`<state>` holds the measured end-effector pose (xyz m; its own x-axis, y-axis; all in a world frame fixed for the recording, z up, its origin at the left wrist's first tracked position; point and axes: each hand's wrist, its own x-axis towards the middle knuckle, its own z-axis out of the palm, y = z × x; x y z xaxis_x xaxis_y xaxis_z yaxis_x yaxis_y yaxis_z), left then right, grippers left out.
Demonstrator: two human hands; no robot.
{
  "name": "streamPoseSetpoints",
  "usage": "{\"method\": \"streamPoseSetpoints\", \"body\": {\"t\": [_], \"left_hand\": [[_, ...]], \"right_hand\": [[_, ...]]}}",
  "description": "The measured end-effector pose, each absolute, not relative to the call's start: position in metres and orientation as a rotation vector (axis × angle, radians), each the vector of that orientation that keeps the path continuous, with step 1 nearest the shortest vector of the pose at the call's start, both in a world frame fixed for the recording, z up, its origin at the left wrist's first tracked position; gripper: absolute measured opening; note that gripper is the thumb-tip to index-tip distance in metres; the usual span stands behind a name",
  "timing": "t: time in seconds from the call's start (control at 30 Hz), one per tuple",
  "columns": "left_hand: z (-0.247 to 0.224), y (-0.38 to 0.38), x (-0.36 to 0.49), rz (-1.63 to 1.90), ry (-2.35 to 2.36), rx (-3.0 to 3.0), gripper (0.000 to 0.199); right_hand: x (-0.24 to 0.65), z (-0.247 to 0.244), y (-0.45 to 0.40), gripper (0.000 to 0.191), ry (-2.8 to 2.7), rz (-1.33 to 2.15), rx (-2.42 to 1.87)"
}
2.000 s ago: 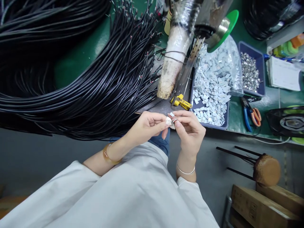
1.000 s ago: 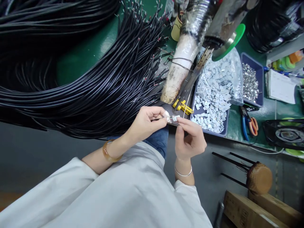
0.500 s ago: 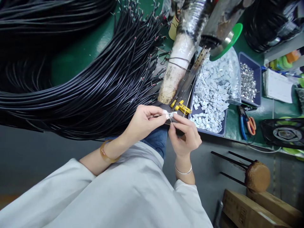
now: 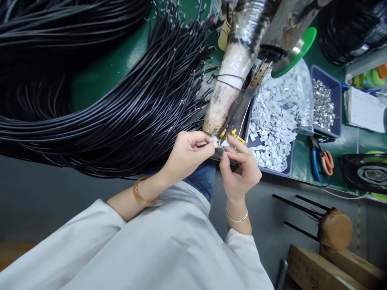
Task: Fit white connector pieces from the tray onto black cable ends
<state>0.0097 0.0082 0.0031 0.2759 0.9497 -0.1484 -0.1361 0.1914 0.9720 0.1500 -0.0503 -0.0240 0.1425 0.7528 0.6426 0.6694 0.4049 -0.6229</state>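
My left hand (image 4: 190, 155) pinches the end of a thin black cable, with something small and white at its fingertips. Close on its right, my right hand (image 4: 242, 167) has thumb and fingers curled round a thin piece too small to name. A small pale piece (image 4: 225, 143) shows between the two hands, beneath the tip of a dark metal arm (image 4: 243, 102). Just behind the fingers is a yellow clip-like part (image 4: 238, 137), partly hidden. A large bundle of black cables (image 4: 130, 108) with stripped ends lies to the left of the wrapped white tube (image 4: 222, 94).
A blue tray (image 4: 288, 167) of small pale pieces stands at right, with a tray (image 4: 337, 108) of metal parts beyond. Pliers (image 4: 316, 161), a paper pad (image 4: 367, 108) and a green-rimmed spool (image 4: 305, 48) are nearby. Below are a stool (image 4: 336, 228) and cardboard boxes (image 4: 311, 266).
Both hands have shifted slightly right in the picture, along with the view. The small pale piece now shows under the metal arm's tip, and a black cable end shows in my left fingers.
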Motion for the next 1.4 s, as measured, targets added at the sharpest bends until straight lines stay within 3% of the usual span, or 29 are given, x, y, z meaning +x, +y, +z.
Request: {"method": "streamPoseSetpoints", "body": {"t": [0.67, 1.4], "left_hand": [[0.001, 0.002, 0.007, 1.0, 0.957, 1.163, 0.011], [0.003, 0.006, 0.005, 0.9, 0.937, 1.156, 0.007]], "right_hand": [[0.142, -0.014, -0.048, 0.024, -1.547, -0.053, -1.327], [0.146, -0.019, -0.049, 0.009, -1.388, 0.025, -1.327]]}}
